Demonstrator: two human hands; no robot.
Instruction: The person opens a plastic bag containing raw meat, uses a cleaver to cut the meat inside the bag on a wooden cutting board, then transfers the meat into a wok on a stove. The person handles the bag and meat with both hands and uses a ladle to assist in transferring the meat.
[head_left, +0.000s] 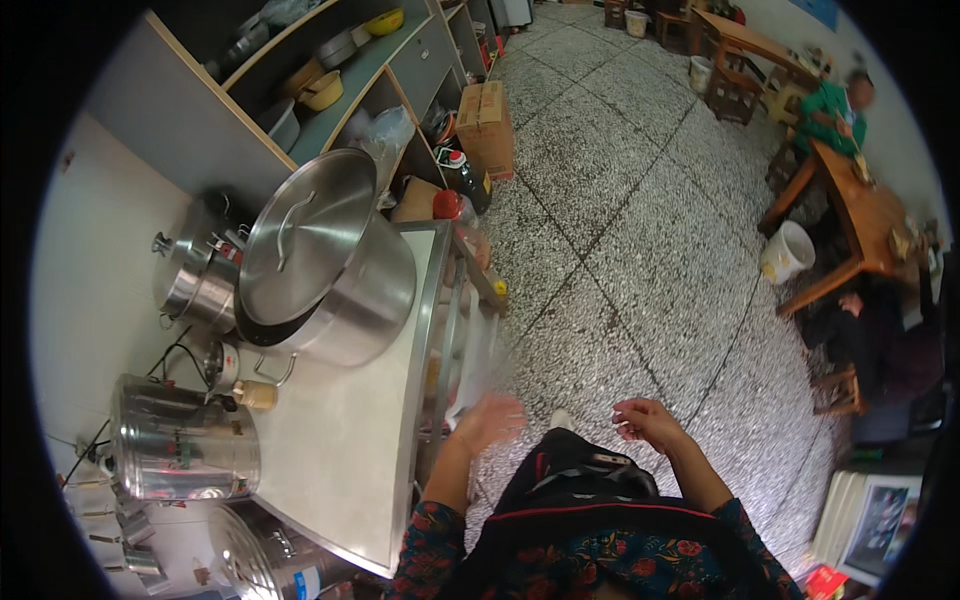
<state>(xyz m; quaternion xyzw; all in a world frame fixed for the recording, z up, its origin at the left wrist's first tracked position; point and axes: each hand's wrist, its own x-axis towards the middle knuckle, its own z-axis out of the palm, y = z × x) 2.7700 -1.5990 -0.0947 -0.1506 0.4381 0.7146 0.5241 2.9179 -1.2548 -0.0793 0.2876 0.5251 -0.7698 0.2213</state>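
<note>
My left hand (491, 422) hangs palm-down beside the metal edge of a white-topped table (341, 442), its fingers spread and slightly blurred, with nothing in it. Over the speckled floor, my right hand (646, 424) is loosely curled in front of my apron (577, 480) and shows nothing in its grasp. On the table stands a large stainless steel stockpot (375, 300), its lid (307, 232) tilted so that a dark gap shows at the rim. Near it are a small jar (256, 394) and a steel drum-shaped container (187, 442).
Shelves (360, 67) with bowls line the left wall. A cardboard box (484, 127) and a dark bottle (466, 180) stand on the floor. To the right are a wooden table (862, 210), a white bucket (787, 251), a seated person in green (829, 116) and another in dark clothes (870, 349).
</note>
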